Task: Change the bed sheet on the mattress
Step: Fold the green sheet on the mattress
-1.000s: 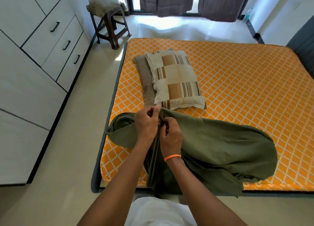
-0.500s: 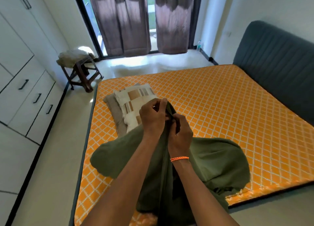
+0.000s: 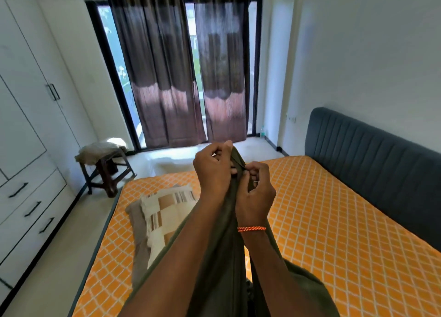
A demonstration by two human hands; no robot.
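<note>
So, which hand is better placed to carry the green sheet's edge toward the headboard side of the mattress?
Probably the right hand. Both hands pinch the green sheet close together, but the right one is nearer the headboard; the left hand is on the pillows' side and would have to cross over.

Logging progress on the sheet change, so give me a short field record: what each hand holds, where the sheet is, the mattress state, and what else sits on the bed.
left hand: grips the top of the olive green sheet
right hand: pinches the sheet's edge beside the left
sheet: raised, hanging between the forearms
mattress: orange, bare
on bed: patterned pillow lying on a brown one, left side
</note>
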